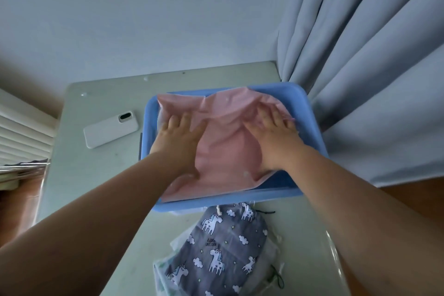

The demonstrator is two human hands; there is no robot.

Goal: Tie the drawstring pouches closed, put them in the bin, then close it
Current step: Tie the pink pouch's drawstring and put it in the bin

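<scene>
- Pressing down with both palms, the person flattens a pink fabric drawstring pouch (223, 151) that lies inside a shallow blue plastic bin (308, 110).
- Left hand (177, 138): fingers straight and spread, palm flat on the left part of the pink pouch; nothing is grasped.
- Right hand (274, 142): fingers straight and spread, palm flat on the right part of the pouch, fingertips near its gathered, creased far edge; nothing is grasped.
- The pink pouch covers most of the bin interior; its near-left corner rides up to the bin's near rim.
- A grey fabric pouch printed with white unicorns and clouds (223, 247) lies on the table just in front of the bin, its gathered mouth toward the bin. It rests on a small pile of paler pouches (count cannot be told), with dark cords trailing at the right.
- Surface: a pale grey-green table (91, 175) with a smooth top; its far edge meets the wall.
- A white phone (111, 128), camera side up, lies on the table left of the bin, apart from it.
- Room: a plain pale wall (144, 19) behind the table; a grey-blue pleated curtain (372, 67) hangs at the right, touching the table's far right corner; white horizontal slats (21, 132) at the left edge; brown floor (413, 202) below the curtain.
</scene>
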